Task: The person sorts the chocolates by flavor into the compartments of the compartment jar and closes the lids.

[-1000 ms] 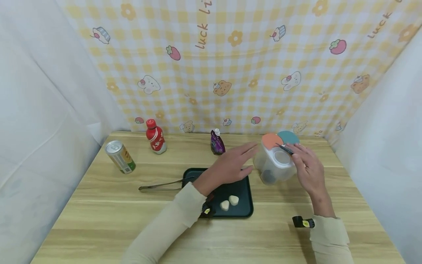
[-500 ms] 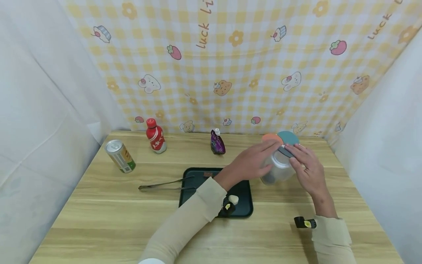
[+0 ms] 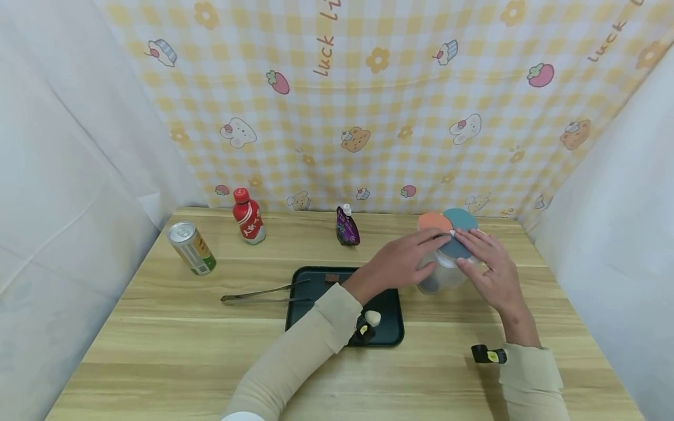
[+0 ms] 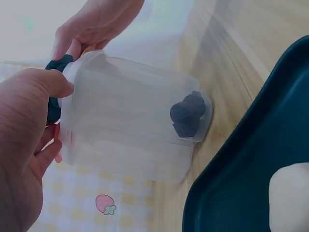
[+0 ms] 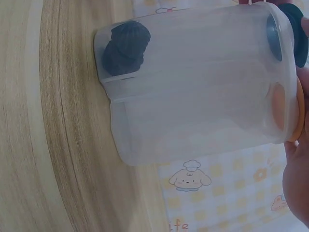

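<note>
A translucent storage container (image 3: 442, 279) stands upright on the table at right. Its top has several round flaps: an orange flap (image 3: 433, 220), a teal flap (image 3: 461, 218) and a dark blue flap (image 3: 456, 249) at the front. My left hand (image 3: 396, 260) rests fingers on the lid from the left, its thumb touching the rim in the left wrist view. From the right, my right hand (image 3: 491, 270) presses extended fingers on the lid, the thumb at the blue flap. Dark lumps (image 4: 188, 114) show through the wall at the container's bottom; their kind is unclear.
A dark tray (image 3: 394, 336) bearing a pale lump (image 3: 372, 318) and a small brown piece (image 3: 332, 278) lies under my left forearm. Tongs (image 3: 253, 296) rest partly on it. Behind stand a can (image 3: 192, 248), a red bottle (image 3: 250, 219) and a purple spouted pouch (image 3: 347, 227).
The dark blue flap has swung down from a raised, edge-on position to lie nearly flat. My left hand has moved right onto the lid; my right hand has barely shifted.
</note>
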The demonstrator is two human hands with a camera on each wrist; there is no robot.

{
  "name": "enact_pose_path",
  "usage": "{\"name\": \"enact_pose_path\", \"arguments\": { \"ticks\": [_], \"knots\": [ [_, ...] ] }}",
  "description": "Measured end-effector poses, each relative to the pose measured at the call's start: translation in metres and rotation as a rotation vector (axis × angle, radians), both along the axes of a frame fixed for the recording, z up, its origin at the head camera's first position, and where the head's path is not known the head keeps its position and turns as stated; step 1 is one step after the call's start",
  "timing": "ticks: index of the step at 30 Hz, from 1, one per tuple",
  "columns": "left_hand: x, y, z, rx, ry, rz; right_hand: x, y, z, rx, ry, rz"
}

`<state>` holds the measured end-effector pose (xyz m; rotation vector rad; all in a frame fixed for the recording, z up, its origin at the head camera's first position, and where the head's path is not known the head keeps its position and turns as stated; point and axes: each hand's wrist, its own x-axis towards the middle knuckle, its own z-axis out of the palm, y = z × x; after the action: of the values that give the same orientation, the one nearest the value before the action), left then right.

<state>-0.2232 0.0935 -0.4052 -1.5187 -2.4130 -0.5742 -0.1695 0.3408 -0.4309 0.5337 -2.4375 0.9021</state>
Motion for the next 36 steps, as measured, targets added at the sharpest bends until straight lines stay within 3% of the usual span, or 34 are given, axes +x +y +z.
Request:
{"name": "enact_pose_path", "arguments": {
  "ticks": [10,30,36],
  "knots": [
    [0.0,0.0,-0.013,0.088,0.048,-0.043,-0.001,0.002,-0.002,-0.001,0.004,0.033],
    [0.002,0.002,-0.03,0.209,-0.006,-0.063,0.003,-0.002,0.005,-0.075,-0.049,0.047],
    [0.003,0.002,-0.029,0.181,-0.015,-0.058,0.005,-0.003,0.007,-0.125,-0.063,0.064]
  ]
}}
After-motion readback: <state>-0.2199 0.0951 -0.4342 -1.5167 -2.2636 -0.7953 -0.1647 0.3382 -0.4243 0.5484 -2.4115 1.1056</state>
